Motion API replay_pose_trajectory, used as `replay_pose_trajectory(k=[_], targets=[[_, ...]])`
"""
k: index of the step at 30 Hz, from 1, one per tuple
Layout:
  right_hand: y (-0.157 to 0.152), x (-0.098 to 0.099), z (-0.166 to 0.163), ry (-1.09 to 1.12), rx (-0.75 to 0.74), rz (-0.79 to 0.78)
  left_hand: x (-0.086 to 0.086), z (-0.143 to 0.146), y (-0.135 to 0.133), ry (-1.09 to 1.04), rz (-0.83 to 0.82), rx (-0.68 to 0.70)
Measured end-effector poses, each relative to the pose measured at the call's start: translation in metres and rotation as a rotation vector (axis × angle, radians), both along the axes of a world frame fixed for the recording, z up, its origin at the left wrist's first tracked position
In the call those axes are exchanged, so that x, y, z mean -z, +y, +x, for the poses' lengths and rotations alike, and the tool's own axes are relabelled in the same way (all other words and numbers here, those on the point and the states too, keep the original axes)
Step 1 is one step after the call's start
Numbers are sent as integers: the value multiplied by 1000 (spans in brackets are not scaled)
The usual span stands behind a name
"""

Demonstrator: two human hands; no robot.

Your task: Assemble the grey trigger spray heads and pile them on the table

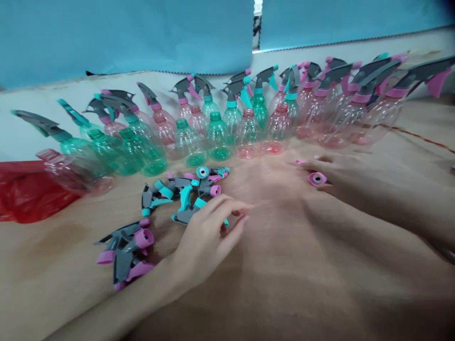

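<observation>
Head view: brown worktop [249, 289], blue sheeting [124, 38] across the back with a gap in it. Far left, a red plastic bag [35, 192] lies beside a headless pink bottle [71, 171], which leans leftward in this view. Next, green bottles [152, 158] stand close together, front ones with bare necks; behind them, several bottles carry grey spray heads. Nearer the person, a small cluster of grey-and-pink spray heads [122, 258] lies loose, collars pointing various ways. Just beyond and to its right, a heap of mostly grey-and-teal spray heads [165, 189], some with pink parts mixed in. Left hand [211, 227] is at the near right edge of this heap, fingers half curled, thumb and forefinger tips narrowly apart; a teal bit shows in the gap, contact cannot be told. Behind the heap, clear green bottles [219, 137] with uncovered threads stand upright, followed by two pink open-necked bottles [279, 130]. Right hand [327, 166], blurred, is closed on a grey-and-pink spray head [317, 179], pink collar facing the camera, low over the worktop, well apart from the left hand. Beyond it, pink bottles [336, 128] stand crowded, spray heads fitted. Far right, a twisted red-and-yellow cord [423, 138] runs along the worktop.
</observation>
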State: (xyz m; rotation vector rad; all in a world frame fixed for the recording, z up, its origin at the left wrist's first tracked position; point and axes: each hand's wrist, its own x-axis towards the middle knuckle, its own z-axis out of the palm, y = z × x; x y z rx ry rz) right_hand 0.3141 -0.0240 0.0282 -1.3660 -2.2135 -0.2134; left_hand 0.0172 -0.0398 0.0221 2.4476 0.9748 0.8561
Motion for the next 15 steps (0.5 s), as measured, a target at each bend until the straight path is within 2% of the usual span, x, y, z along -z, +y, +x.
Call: replay_pose_trajectory(k=[3,6,10,15], targets=[[4,-13,-40,-177,-84,-43,-9,-6,9,25,-18,-111],[24,-16,-85,-164,-215,-135,-11,-10,7,23,-10,-143],[64,-7,-132,-99,-265,-183,-7,-15,-7,34,-6,-96],[107,13,-167,-159,-386,-224,3,-29,-19,75,-72,-72]])
